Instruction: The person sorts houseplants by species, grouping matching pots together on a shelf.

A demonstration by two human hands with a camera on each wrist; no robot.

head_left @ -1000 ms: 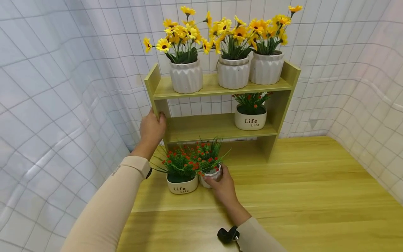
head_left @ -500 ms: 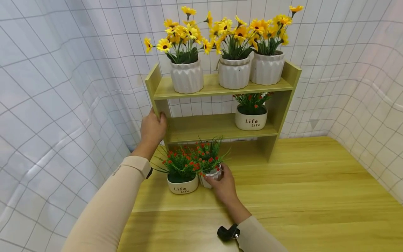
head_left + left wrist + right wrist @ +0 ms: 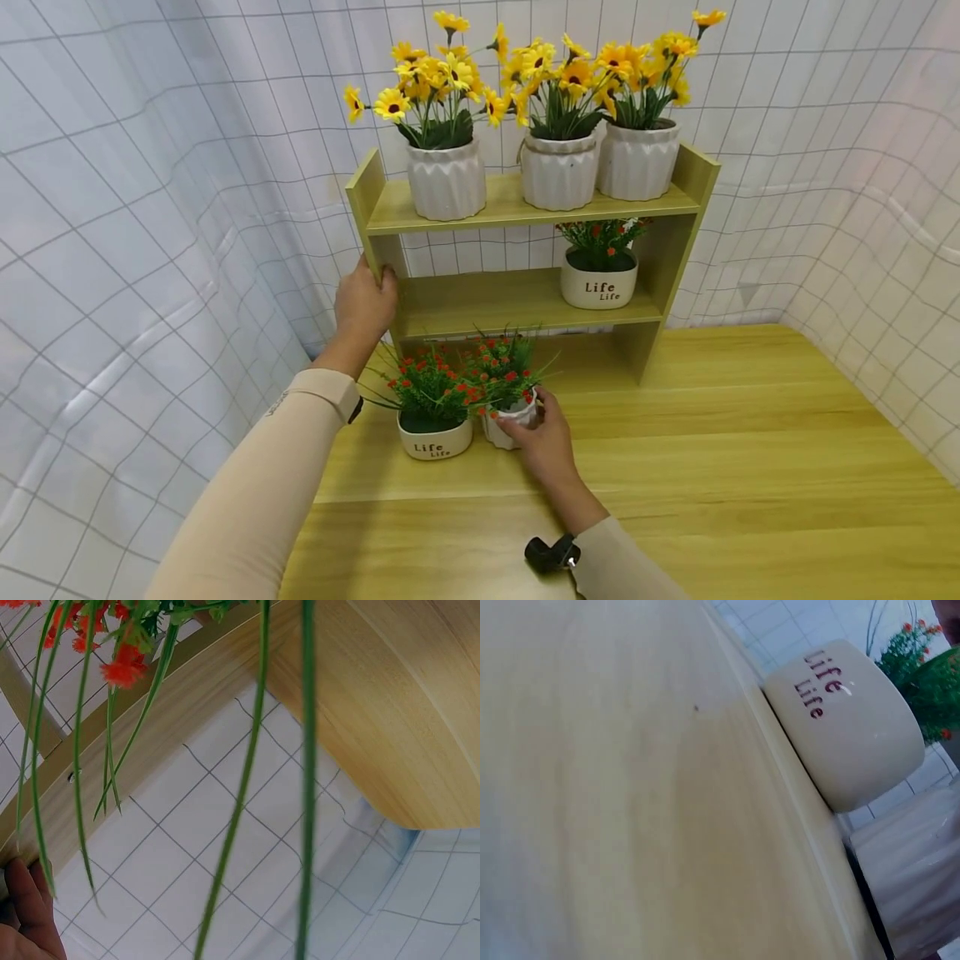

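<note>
My left hand (image 3: pixel 365 307) grips the left side panel of a wooden shelf (image 3: pixel 525 312) at about middle-board height. In the left wrist view its fingers (image 3: pixel 30 900) lie against the panel's edge. My right hand (image 3: pixel 546 439) holds a white fluted flowerpot (image 3: pixel 504 431) with red flowers and grass, thumb in front and fingers round the right side. In the right wrist view a dark gap shows under the fluted pot's edge. Just left of it on the table stands a cream oval flowerpot (image 3: pixel 433 442) marked "Life", also with red flowers.
Three white pots of yellow flowers (image 3: pixel 447 179) stand on the top board. Another cream "Life" pot (image 3: pixel 598 283) sits at the right of the middle board. The wooden table (image 3: pixel 750 467) extends to the right, with a white grid-patterned curtain (image 3: pixel 135 250) around it.
My right hand has moved the fluted pot slightly to the right, widening the space beside the cream pot. My left hand stays on the shelf panel.
</note>
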